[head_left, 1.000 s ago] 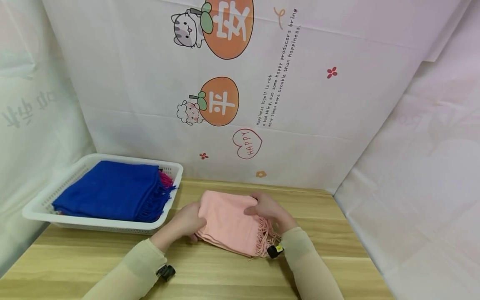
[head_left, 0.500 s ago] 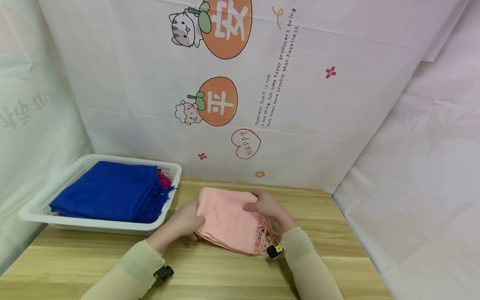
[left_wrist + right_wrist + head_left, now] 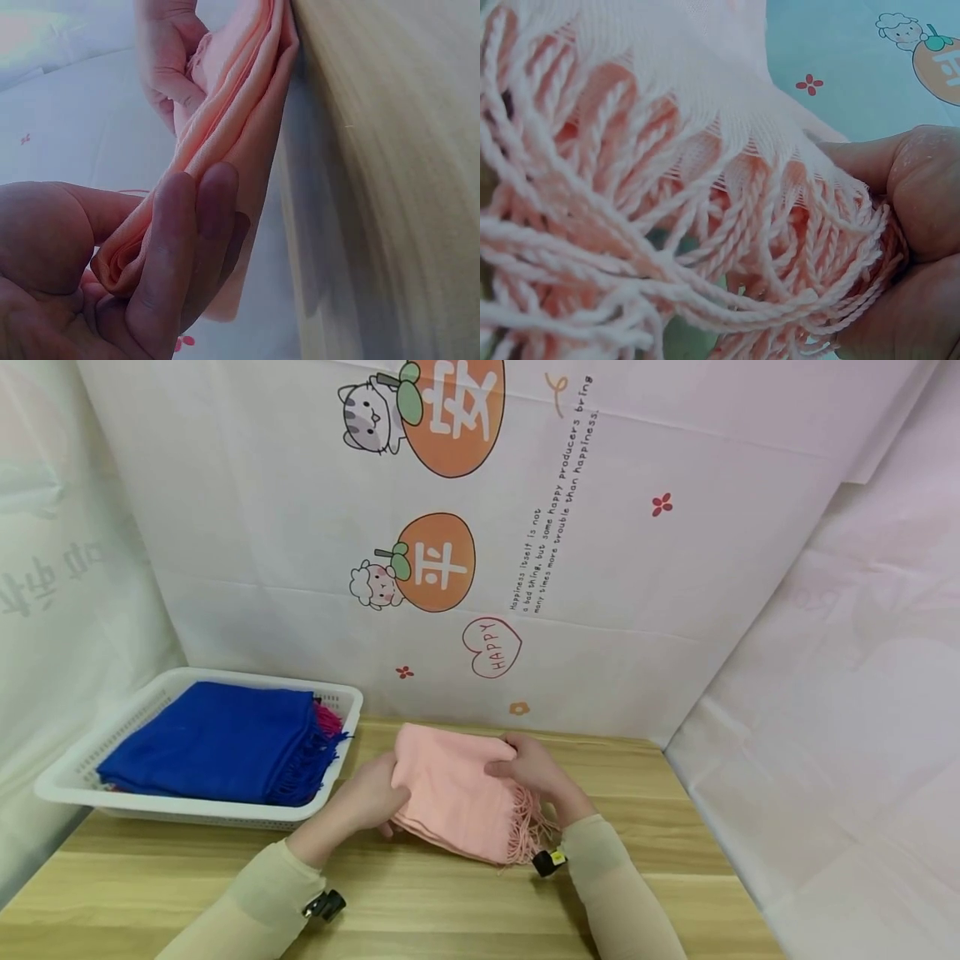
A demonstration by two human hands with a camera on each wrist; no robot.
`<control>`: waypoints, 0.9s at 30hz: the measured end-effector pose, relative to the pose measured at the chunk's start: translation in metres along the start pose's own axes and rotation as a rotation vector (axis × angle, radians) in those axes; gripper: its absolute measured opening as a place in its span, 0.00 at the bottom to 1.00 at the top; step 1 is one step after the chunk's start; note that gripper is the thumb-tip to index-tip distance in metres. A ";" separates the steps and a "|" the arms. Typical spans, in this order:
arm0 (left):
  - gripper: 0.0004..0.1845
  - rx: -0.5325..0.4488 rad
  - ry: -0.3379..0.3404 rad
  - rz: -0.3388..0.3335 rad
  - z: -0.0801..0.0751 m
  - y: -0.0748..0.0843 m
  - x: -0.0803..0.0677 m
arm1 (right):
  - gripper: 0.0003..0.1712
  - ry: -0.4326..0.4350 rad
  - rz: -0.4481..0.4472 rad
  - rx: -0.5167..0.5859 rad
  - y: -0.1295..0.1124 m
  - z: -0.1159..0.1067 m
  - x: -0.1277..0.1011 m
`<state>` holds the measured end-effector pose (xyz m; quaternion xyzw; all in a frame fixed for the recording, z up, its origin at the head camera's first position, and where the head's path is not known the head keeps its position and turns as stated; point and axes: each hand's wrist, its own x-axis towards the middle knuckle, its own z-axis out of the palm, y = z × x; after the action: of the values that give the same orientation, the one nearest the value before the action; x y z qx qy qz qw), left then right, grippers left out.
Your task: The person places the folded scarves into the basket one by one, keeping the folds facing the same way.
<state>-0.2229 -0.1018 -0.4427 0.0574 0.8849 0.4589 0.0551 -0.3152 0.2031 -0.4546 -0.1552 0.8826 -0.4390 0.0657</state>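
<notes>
A folded pink scarf (image 3: 453,793) with a twisted fringe along its right end is held between both hands. My left hand (image 3: 373,793) grips its left folded edge, thumb on top and fingers beneath; the left wrist view shows the stacked layers (image 3: 225,127) pinched there. At the far right corner, my right hand (image 3: 536,770) pinches the scarf near the fringe (image 3: 705,202), which hangs loose in the right wrist view. In the left wrist view the scarf stands a little off the wooden table (image 3: 390,150). The right hand's lower fingers are partly hidden.
On the left, a white plastic basket (image 3: 67,785) holds a folded blue fringed scarf (image 3: 217,739), with a magenta fringe (image 3: 328,720) showing under it. A printed white cloth wall (image 3: 600,652) rises behind the table (image 3: 450,918), and cloth walls flank both sides.
The pink scarf has risen slightly and shifted a little away from me, its left side most. My left hand has moved up with it; both hands keep their hold.
</notes>
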 end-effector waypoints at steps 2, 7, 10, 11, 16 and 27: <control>0.27 -0.004 0.005 -0.005 -0.002 0.002 -0.001 | 0.25 0.001 -0.011 0.011 -0.001 -0.001 0.000; 0.29 -0.019 0.011 -0.025 -0.007 0.008 -0.004 | 0.25 0.008 -0.025 0.013 -0.004 -0.002 0.001; 0.30 -0.027 0.008 -0.026 -0.012 0.011 -0.007 | 0.28 0.022 -0.019 0.007 -0.008 -0.002 -0.001; 0.30 -0.029 0.008 -0.026 -0.014 0.012 -0.008 | 0.29 0.027 -0.016 0.009 -0.009 -0.002 -0.002; 0.30 -0.004 0.011 -0.014 -0.021 0.014 -0.012 | 0.33 0.053 -0.004 0.024 -0.017 0.000 -0.006; 0.31 -0.002 0.031 0.002 -0.032 0.017 -0.019 | 0.29 0.081 -0.027 0.067 -0.028 0.006 -0.005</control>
<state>-0.2076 -0.1207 -0.4095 0.0510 0.8851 0.4607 0.0409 -0.3033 0.1847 -0.4361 -0.1468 0.8671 -0.4750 0.0292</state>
